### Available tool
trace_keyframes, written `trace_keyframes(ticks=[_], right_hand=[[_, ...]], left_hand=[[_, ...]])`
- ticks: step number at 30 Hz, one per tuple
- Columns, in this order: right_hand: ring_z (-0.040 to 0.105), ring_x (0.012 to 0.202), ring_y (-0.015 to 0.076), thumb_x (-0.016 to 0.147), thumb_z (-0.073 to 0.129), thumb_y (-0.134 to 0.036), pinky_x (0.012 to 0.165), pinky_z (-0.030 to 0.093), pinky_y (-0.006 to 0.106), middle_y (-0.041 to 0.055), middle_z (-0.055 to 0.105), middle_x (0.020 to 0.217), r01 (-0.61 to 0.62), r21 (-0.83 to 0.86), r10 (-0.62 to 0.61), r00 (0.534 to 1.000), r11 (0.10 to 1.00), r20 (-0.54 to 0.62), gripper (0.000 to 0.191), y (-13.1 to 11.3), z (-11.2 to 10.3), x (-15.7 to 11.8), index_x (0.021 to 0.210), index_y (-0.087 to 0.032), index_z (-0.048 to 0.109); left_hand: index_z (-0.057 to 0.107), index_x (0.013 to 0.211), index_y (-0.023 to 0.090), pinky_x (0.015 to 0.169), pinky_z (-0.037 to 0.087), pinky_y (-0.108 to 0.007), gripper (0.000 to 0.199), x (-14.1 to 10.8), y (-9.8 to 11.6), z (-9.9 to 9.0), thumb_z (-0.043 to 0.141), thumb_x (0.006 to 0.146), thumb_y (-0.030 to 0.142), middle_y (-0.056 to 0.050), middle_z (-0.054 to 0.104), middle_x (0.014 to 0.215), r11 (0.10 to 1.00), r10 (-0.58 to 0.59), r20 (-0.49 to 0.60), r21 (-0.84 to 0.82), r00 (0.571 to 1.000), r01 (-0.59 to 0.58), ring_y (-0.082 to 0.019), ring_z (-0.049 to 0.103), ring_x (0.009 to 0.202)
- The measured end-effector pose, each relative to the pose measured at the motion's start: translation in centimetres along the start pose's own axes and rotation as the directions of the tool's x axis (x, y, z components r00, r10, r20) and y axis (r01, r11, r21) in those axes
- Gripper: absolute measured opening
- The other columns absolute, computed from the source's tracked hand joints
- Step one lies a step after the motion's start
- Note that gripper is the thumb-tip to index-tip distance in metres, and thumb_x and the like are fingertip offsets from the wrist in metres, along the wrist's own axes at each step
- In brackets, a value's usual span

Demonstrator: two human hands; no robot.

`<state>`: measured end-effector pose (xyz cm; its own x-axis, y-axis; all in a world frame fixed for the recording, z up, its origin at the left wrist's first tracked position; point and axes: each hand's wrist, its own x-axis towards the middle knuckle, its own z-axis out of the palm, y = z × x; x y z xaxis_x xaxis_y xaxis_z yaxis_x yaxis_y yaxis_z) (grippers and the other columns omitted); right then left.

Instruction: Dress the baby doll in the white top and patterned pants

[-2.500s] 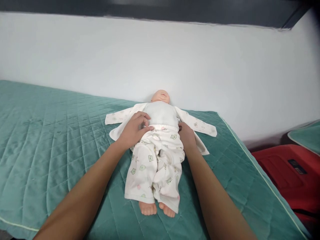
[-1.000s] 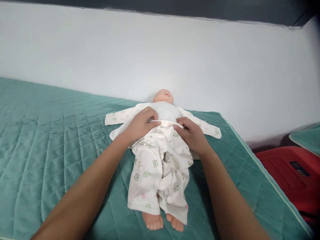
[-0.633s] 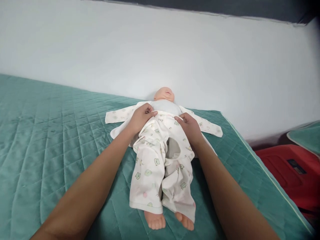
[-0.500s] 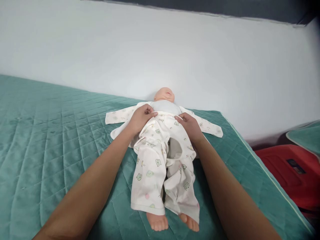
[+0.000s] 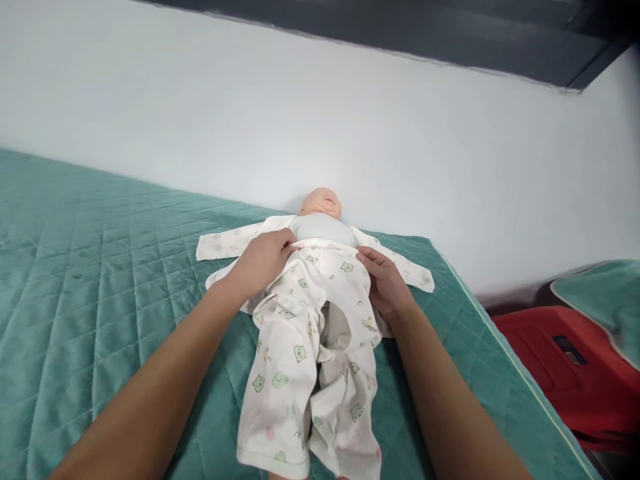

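Doll (image 5: 324, 229) in pants (image 5: 300, 333), hands at the waist

A pale wall (image 5: 300, 120) rises behind a green quilt (image 5: 120, 287); a red thing (image 5: 540, 373) sits beyond the quilt's right edge. The doll lies face up on the quilt, its head near the wall. The pants cover its legs up to the belly, with an opening (image 5: 336, 328) at the crotch. The jacket (image 5: 233, 241) lies open beneath the doll, sleeves spread to both sides. The left hand (image 5: 263, 260) pinches the waistband (image 5: 320, 244) near its end, thumb and fingers close together. The right hand (image 5: 385, 277) touches the other end, fingers bent; whether it grips the cloth, I cannot tell.
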<state>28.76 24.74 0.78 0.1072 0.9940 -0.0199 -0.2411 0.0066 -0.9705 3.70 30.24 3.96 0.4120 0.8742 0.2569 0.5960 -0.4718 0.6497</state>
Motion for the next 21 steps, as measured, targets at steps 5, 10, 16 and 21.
trace_keyframes(ticks=[5,10,16,21], right_hand=[[0.046,0.058,0.0123,0.077,0.075,-0.036,0.056,0.040,0.027,-0.0041,0.054,0.067,-0.001,0.119,0.004,1.000,0.993,-0.020,0.022,0.0,0.2,0.3,0.074,-0.023,0.058],[0.048,0.060,0.0135,0.074,0.076,-0.035,0.059,0.043,0.029,-0.0037,0.055,0.068,-0.030,0.160,0.038,0.998,0.987,-0.049,0.022,0.0,0.2,0.6,0.075,-0.023,0.057],[0.052,0.060,0.0120,0.070,0.080,-0.040,0.057,0.041,0.026,-0.0031,0.061,0.068,-0.062,-0.161,0.050,0.996,0.985,-0.076,0.026,-0.1,-1.2,0.7,0.077,-0.021,0.064],[0.056,0.062,0.0139,0.071,0.079,-0.048,0.056,0.044,0.027,0.0003,0.067,0.075,-0.097,-0.380,0.113,0.993,0.920,0.017,0.032,-1.0,-2.7,0.0,0.082,-0.021,0.068]], left_hand=[[0.053,0.076,0.020,0.063,0.035,-0.026,0.020,0.3,-1.4,0.9,0.056,0.088,0.037,0.002,0.056,0.071,0.900,-0.137,0.028,-0.413,0.990,0.136,-0.015,0.050,0.068],[0.057,0.078,0.019,0.061,0.036,-0.024,0.020,0.4,-2.0,1.2,0.062,0.082,0.038,0.003,0.055,0.071,0.760,-0.187,0.105,-0.615,0.977,0.211,-0.013,0.048,0.066],[0.063,0.080,0.017,0.066,0.040,-0.025,0.016,0.0,-1.5,0.1,0.061,0.079,0.033,0.001,0.062,0.078,0.805,-0.186,0.166,-0.539,0.968,0.248,-0.014,0.053,0.073],[0.064,0.081,0.018,0.065,0.040,-0.025,0.015,-0.2,-2.2,-0.6,0.057,0.076,0.031,0.000,0.065,0.082,0.908,-0.110,0.210,-0.377,0.972,0.184,-0.016,0.056,0.076]])
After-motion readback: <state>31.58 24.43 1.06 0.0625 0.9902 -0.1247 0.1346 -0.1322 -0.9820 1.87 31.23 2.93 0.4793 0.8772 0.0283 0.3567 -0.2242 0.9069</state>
